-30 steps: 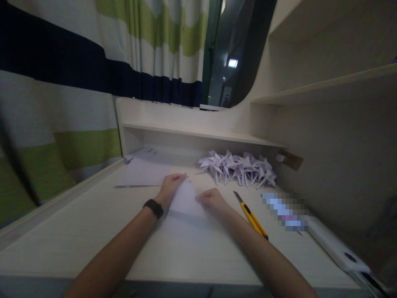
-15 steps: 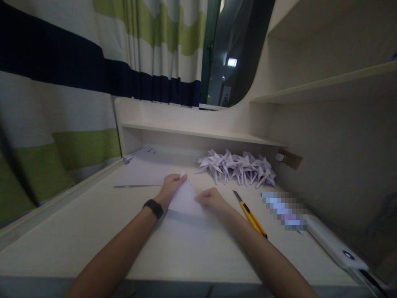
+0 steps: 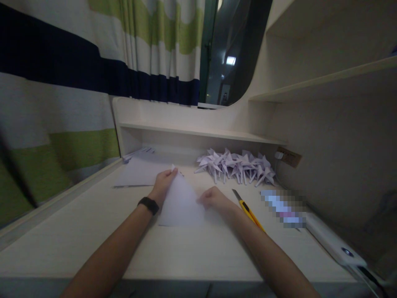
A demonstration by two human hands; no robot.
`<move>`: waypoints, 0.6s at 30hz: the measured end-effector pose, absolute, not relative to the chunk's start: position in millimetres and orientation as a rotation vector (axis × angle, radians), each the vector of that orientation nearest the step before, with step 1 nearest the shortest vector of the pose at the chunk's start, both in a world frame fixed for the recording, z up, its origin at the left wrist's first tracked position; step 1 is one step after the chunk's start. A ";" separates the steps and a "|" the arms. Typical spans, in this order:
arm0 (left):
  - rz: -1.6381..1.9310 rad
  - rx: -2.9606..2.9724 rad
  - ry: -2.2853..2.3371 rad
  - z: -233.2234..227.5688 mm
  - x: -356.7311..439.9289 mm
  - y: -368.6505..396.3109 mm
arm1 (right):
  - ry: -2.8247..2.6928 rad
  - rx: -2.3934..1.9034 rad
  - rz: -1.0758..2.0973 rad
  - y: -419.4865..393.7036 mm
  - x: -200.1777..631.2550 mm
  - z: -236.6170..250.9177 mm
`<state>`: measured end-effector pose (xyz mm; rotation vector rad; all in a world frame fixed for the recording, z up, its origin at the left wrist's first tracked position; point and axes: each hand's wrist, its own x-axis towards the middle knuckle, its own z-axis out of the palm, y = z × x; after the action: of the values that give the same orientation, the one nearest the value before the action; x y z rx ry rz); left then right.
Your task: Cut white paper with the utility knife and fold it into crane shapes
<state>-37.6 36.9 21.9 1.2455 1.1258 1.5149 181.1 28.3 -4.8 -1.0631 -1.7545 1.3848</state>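
Observation:
A white sheet of paper (image 3: 182, 205) is between my hands, above the middle of the desk. My left hand (image 3: 163, 184), with a black band at its wrist, pinches the sheet's upper corner, which comes to a point. At the sheet's right edge, the fingers of my right hand (image 3: 214, 198) are pressed together on the paper. To the right of that hand lies a yellow utility knife (image 3: 250, 213), blade out. Behind it stands a heap of folded white paper pinwheels (image 3: 235, 165). The fingertips of both hands are partly hidden.
At the back left lies a stack of white paper (image 3: 136, 171), with thin white paper sticks (image 3: 141, 153) behind it. A white power strip (image 3: 333, 240) with cables runs along the right side, next to a blurred-out object (image 3: 283, 209). A low shelf (image 3: 192, 131) spans the back.
My left hand has moved left and slightly away with the paper's corner. The sheet now spreads wider between the hands, and its lower edge shows more clearly. My right hand has hardly moved.

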 end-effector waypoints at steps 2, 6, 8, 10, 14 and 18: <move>1.501 1.204 1.083 20.7 -40.0 37.8 | -1.783 -1.065 1.444 28.3 187.2 -2.1; 1.503 1.160 1.056 19.3 -40.0 37.6 | -1.847 -1.036 1.533 29.3 199.1 5.5; 1.502 1.167 1.057 18.6 -37.8 37.2 | -1.869 -1.026 1.552 32.0 205.8 8.5; 1.507 1.192 1.064 17.7 -35.8 37.4 | -1.890 -1.034 1.575 35.7 213.6 10.6; 1.397 1.287 1.040 15.0 -34.3 39.5 | -1.898 -1.083 1.595 41.9 227.8 13.2; 1.282 1.386 1.033 10.5 -30.3 40.2 | -1.829 -1.081 1.540 40.9 223.6 12.8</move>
<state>-30.3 40.2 10.5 1.3861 1.0325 1.2819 223.6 40.9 12.8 -1.0813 -1.8289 1.5403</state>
